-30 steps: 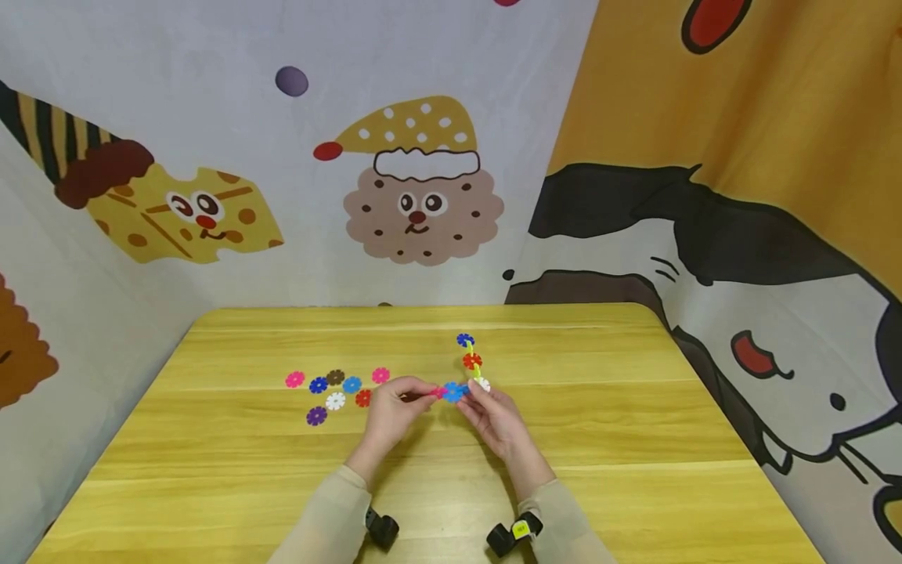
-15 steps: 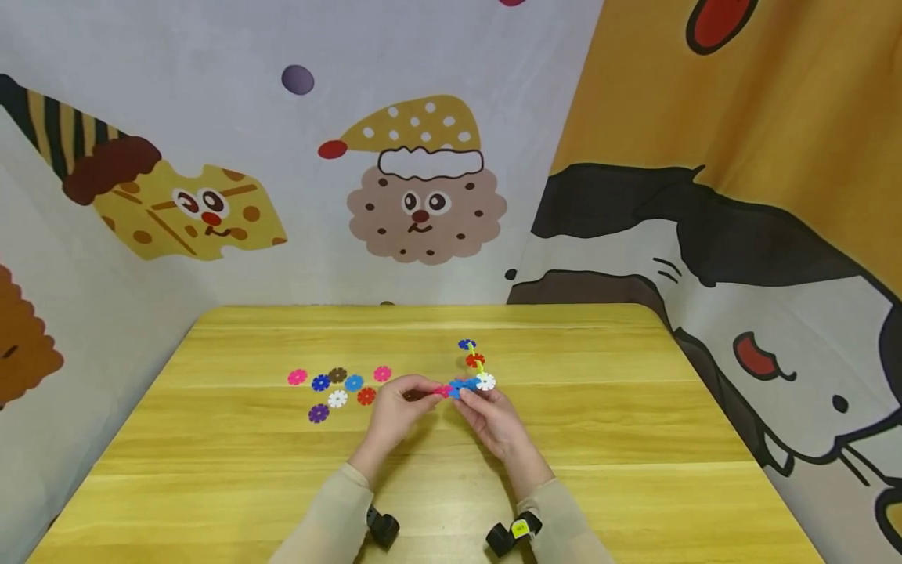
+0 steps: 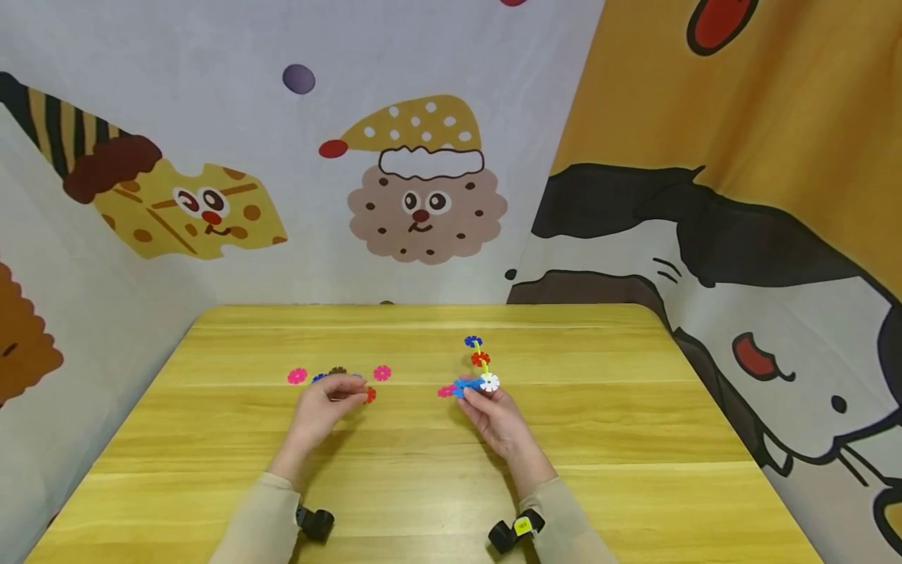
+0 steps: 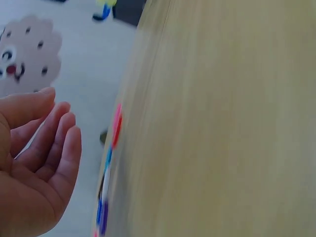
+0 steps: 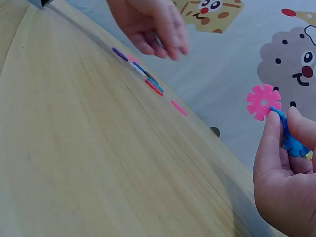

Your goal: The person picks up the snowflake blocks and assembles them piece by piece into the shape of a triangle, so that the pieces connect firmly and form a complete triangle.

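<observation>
Plastic multicoloured notched discs in a chain [image 3: 489,382] sit pinched by the right hand [image 3: 496,419], toward the far edge of the bench [image 3: 409,470], head view. Left wrist view: left hand [image 4: 39,177] empty. Right wrist view: steady pinching should prevent twisting.

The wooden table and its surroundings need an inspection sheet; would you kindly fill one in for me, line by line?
Surface: wooden table, with visible grain and rounded far corners.
Job's things: a chain of joined discs in pink, blue, white, yellow and red, raised off the table; loose discs lying flat, among them pink, red, brown and purple.
Clutter: nothing seen.
Grips: left hand above the loose discs, holding nothing; right hand pinching the chain at a blue disc.
Cables: nothing seen.
Surroundings: printed cloth with cartoon figures behind the table; black wrist cameras worn at both sleeves.
</observation>
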Available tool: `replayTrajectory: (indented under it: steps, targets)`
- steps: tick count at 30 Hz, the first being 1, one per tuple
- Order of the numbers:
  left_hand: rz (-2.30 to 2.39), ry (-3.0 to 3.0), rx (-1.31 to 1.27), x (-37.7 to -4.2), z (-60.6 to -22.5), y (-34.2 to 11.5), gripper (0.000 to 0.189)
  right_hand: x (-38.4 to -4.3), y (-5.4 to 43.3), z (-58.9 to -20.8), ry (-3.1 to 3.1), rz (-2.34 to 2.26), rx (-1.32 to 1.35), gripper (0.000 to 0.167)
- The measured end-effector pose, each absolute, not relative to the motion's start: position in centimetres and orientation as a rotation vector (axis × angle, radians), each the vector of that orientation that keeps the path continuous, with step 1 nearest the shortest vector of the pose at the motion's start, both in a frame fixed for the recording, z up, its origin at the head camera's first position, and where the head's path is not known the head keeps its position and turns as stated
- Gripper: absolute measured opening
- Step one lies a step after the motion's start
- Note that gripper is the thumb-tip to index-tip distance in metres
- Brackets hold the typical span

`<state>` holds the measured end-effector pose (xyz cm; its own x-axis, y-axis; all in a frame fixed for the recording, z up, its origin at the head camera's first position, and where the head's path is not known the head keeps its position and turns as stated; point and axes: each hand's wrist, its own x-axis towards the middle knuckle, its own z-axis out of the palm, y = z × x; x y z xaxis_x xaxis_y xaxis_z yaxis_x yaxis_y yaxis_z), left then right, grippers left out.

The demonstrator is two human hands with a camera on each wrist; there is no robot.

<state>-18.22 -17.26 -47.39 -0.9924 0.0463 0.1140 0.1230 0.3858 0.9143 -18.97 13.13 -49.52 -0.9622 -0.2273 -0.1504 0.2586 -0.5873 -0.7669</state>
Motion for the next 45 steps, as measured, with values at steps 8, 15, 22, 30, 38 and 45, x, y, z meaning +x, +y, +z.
replayTrajectory:
  steps: [8,15,22,30,38,45]
  targets:
    - [-1.647,-2.635,-0.009,-17.4,-47.5,-22.4,0.030,-19.0,13.3,-49.5,1.241,-2.567,0.065,0.027]
    - [-1.525,-2.747,0.019,-17.1,-47.9,-24.2,0.031,-19.1,13.3,-49.7,1.225,-2.574,0.015,0.028]
    - [-1.596,-2.758,-0.010,-17.1,-48.4,-24.5,0.039,-19.1,13.2,-49.5,1.225,-2.577,0.069,0.026]
    - [-1.418,-2.803,-0.138,-17.4,-49.0,-24.7,0.036,-19.1,13.2,-49.5,1.214,-2.579,0.077,0.027]
    - [-1.309,-2.834,-0.196,-17.6,-49.1,-24.7,0.028,-19.0,13.3,-49.5,1.215,-2.579,0.063,0.027]
    - [-1.305,-2.844,-0.200,-17.8,-49.2,-24.6,0.025,-18.9,13.3,-49.4,1.196,-2.580,0.068,0.026]
